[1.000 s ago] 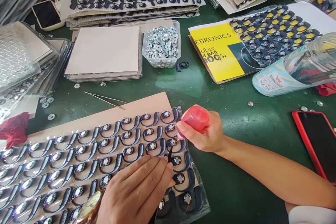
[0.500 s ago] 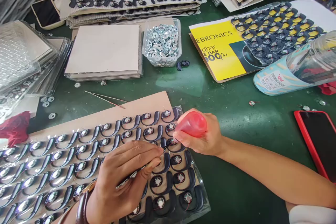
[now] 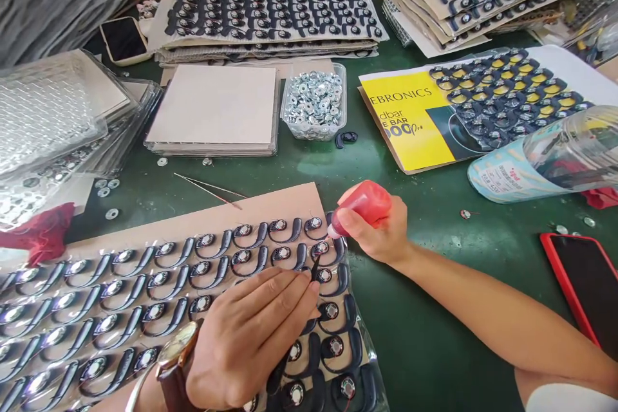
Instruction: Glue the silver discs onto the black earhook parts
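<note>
My right hand [image 3: 381,232] is closed round a small red squeeze bottle [image 3: 363,203], its nozzle tilted down-left over a black ear-hook part [image 3: 320,250] at the right end of a cardboard sheet [image 3: 251,209]. My left hand [image 3: 251,341], with a watch on its wrist, pinches a thin black tool [image 3: 314,268] whose tip points at that same part. The sheet carries rows of black ear-hook parts with small round speakers, under clear plastic.
A clear tub of metal washers [image 3: 315,100] stands mid-table beside a stack of blank cards [image 3: 215,108]. Tweezers [image 3: 207,188] lie above the sheet. A red phone [image 3: 582,283] lies at right, a plastic jar [image 3: 545,158] behind it. More filled sheets [image 3: 270,9] and another person sit at the back.
My left hand has turned palm-down and shifted right, bringing the tool tip up to the part. The red bottle rose slightly and moved up one row. The camera tilted upward.
</note>
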Motion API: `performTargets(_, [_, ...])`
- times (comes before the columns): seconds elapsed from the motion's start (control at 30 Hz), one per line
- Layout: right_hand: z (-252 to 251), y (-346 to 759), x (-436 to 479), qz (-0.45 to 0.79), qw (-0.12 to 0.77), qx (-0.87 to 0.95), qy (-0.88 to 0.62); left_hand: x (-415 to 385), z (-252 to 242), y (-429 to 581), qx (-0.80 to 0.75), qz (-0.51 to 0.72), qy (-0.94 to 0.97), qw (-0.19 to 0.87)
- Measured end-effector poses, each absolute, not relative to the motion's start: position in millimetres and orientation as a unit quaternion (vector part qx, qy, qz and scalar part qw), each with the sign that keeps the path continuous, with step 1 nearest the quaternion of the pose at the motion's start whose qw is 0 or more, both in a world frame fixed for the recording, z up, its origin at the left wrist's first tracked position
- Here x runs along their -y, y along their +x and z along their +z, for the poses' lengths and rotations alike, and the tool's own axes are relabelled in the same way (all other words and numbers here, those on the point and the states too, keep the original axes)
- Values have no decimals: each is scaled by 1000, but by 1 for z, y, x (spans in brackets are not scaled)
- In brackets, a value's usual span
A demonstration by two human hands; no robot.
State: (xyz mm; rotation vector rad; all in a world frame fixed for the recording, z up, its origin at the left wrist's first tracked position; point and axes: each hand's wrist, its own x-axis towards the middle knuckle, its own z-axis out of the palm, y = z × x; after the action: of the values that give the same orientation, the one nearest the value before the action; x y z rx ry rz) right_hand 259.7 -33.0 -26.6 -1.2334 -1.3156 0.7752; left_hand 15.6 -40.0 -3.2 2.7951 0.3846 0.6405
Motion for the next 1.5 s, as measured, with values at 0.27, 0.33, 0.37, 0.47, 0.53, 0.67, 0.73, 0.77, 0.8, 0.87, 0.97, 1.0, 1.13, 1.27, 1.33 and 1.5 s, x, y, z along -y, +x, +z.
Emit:
performTargets(0.27, [-26,258,37,308,532,592,-520,48,-7,30,-112,237,963,62])
performTargets(0.33, [-25,257,37,291,527,605,-520,52,-6,33,-102,244,963,43])
performTargets(0.37, [-25,256,36,285,524,610,-521,53,-5,35,-101,245,964,34])
performTargets(0.47, [-26,255,36,266,525,620,-518,55,-4,38,-93,244,965,10])
performTargets(0.53, [-26,255,35,256,533,621,-515,54,-3,39,-87,240,967,3])
performTargets(0.67, [-27,255,34,260,542,614,-512,54,-4,39,-90,238,967,7])
performTargets(0.73, [-27,256,35,259,552,604,-513,55,-6,38,-97,243,965,12])
performTargets(0.77, [-27,256,35,255,557,599,-516,55,-6,37,-103,243,965,16])
performTargets(0.8, [-28,256,35,248,558,595,-522,56,-7,37,-107,243,964,21])
performTargets(0.87, [-29,257,34,238,553,592,-535,56,-7,36,-109,244,963,29])
performTargets(0.97, [-30,258,34,233,540,595,-549,57,-8,35,-108,242,964,35])
performTargets(1.0, [-30,257,34,236,536,593,-552,56,-8,34,-108,240,964,37])
performTargets(1.13, [-29,255,33,252,533,589,-552,56,-9,34,-109,236,965,43])
performTargets(1.27, [-29,255,34,253,533,598,-543,55,-8,34,-112,237,964,54])
performTargets(1.33, [-28,257,34,232,524,603,-555,54,-7,33,-116,235,963,63])
performTargets(1.5, [-27,261,35,175,505,617,-578,51,-4,32,-125,226,961,94])
